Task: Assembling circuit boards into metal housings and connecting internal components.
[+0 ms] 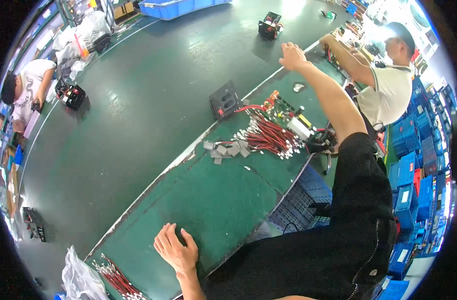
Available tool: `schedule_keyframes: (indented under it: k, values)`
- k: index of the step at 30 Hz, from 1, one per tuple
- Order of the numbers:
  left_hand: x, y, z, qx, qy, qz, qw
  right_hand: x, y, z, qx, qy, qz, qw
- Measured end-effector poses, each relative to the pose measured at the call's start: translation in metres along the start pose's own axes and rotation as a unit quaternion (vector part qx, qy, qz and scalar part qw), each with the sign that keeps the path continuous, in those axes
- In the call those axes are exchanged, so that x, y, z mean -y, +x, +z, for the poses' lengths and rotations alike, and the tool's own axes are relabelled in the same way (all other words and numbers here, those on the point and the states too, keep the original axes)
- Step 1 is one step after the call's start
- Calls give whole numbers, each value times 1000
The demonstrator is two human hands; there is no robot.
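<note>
- Left hand on the green bench, relaxed, grasping nothing.
- Black panel at the bench's edge; a tugged red lead could topple it.
- Red-and-black wires heaped beside the circuit board; a sweeping forearm could scatter them.
- Right hand over the edge, unclenched, apparently empty.

Green flat workbench top appears smooth with a dull sheen; on it, matt grey rectangular blocks and plastic-sheathed red-and-black wires; at its left end, a glossy, crumpled translucent plastic bag.
</note>
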State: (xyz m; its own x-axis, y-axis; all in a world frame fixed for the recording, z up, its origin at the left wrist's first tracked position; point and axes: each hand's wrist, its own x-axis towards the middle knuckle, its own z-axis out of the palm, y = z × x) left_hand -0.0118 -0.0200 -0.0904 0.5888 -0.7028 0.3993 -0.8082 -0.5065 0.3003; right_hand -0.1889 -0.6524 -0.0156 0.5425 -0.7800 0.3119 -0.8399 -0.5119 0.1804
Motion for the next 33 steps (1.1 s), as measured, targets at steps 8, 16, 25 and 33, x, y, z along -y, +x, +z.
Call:
schedule_keyframes:
  k: [8, 16, 25, 33]
  values:
    - [1, 2, -1, 20, -7, -42, 999, -18, 128, 77, -140, 126, 64, 980]
    - [-4, 11, -11, 53, 37, -39, 997, -23, 172, 94, -14, 108, 186, 977]
    - [0, 4, 1, 0, -16, -58, 998, 61, 139, 52, -62, 8, -34, 997]
    - [3, -4, -3, -25, 3, -22, 999, 243, 52, -50, -43, 170, -180, 968]
